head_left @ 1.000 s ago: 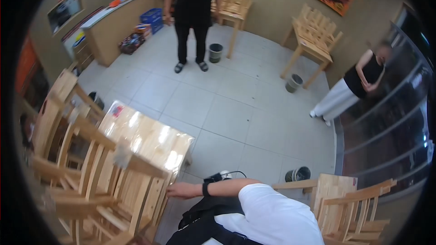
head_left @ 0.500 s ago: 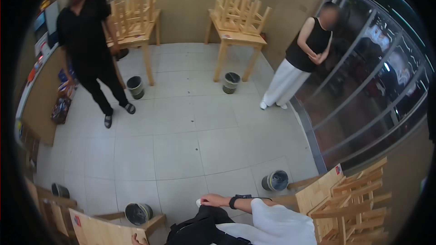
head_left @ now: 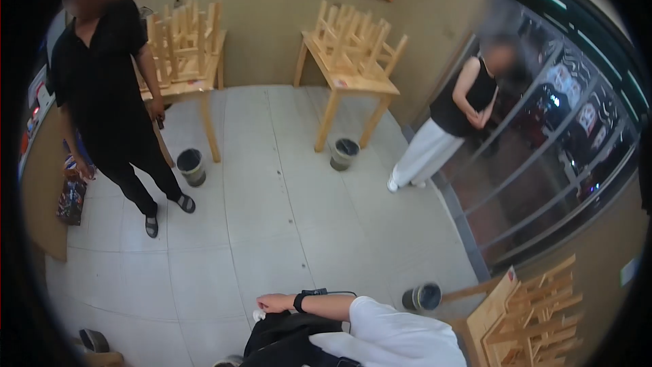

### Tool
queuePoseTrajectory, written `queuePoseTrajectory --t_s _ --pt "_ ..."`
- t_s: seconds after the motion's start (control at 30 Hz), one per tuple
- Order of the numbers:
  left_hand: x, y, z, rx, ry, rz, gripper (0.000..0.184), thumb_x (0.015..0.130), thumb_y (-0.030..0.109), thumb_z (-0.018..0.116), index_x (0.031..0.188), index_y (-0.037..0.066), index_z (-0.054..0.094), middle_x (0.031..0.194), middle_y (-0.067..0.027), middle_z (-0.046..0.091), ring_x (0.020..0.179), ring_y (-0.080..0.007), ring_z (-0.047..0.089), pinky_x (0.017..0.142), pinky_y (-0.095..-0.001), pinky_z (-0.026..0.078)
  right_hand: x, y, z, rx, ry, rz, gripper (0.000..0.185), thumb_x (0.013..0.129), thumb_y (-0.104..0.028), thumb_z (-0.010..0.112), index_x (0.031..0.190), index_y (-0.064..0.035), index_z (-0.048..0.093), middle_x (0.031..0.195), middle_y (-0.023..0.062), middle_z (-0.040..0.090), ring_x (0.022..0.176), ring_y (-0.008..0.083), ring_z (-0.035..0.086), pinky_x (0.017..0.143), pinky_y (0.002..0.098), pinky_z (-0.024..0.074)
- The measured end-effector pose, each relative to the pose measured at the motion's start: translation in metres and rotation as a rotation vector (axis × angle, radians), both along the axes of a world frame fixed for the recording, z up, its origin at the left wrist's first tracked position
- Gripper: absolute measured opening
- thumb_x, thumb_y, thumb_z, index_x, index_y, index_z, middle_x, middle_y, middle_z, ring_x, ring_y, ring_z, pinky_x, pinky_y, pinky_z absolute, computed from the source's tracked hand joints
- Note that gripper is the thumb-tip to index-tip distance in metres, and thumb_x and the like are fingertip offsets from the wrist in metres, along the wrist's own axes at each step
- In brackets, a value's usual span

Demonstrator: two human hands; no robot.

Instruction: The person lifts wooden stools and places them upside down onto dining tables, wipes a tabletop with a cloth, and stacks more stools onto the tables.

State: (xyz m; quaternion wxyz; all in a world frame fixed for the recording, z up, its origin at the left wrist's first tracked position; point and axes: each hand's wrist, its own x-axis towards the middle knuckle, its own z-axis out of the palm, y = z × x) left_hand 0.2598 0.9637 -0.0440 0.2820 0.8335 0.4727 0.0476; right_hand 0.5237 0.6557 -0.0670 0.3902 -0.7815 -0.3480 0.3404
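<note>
My right hand (head_left: 273, 302) is low in the view, over the black trousers (head_left: 285, 340) on my lap. A black band (head_left: 299, 301) with a dark device and a thin cable is on its wrist. Its fingers are bent and close together, and their tips are hard to see. A small white thing (head_left: 259, 315) shows just below the fingertips; I cannot tell whether the hand holds it. My white sleeve (head_left: 407, 329) covers the upper arm. My left hand is out of view.
A person in black (head_left: 105, 95) stands at left, another in white trousers (head_left: 435, 149) by the glass door (head_left: 536, 143). Stools are stacked on tables (head_left: 367, 83) at the back and lower right. Buckets (head_left: 345, 154) stand by table legs; another bucket (head_left: 422, 296) is near my right.
The view has tilted up and shifted, so the room sits lower in it. My right hand appears farther left. My left hand and the near-left table with its bucket have dropped out of view.
</note>
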Motion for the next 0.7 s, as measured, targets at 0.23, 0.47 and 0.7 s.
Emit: queuePoseTrajectory --t_s 0.23,0.47,0.7 --pt "0.083 0.097 0.033 -0.265 -0.312 0.197 0.047 0.070 0.003 0.059 0.116 0.011 0.050 0.113 -0.0181 0.048 0.107 -0.0279 0.046 0.089 -0.0378 0.039 0.138 -0.019 -0.082 -0.610 0.127 0.003 0.021 0.076 -0.024 0.051 0.075 -0.0035 0.057 0.069 0.0153 0.058 0.066 0.0274 0.056 0.060 0.0403 0.0445" --pt "0.135 0.193 0.039 -0.087 -0.520 0.544 0.042 0.070 0.006 0.056 0.111 0.016 0.054 0.129 -0.0231 0.036 0.123 -0.0371 0.029 0.100 -0.0426 0.028 0.257 0.209 -0.104 -0.696 0.100 0.347 0.020 0.077 -0.022 0.053 0.081 -0.0035 0.058 0.070 0.0135 0.060 0.063 0.0245 0.058 0.056 0.0367 0.0458" --pt "0.064 0.255 0.034 0.043 -0.363 1.131 0.039 0.069 0.005 0.056 0.107 0.011 0.054 0.129 -0.0229 0.034 0.119 -0.0367 0.035 0.097 -0.0410 0.032 0.371 0.541 -0.090 -0.726 -0.325 1.007 0.019 0.078 -0.020 0.055 0.087 -0.0035 0.059 0.070 0.0117 0.062 0.061 0.0215 0.061 0.052 0.0330 0.0471"
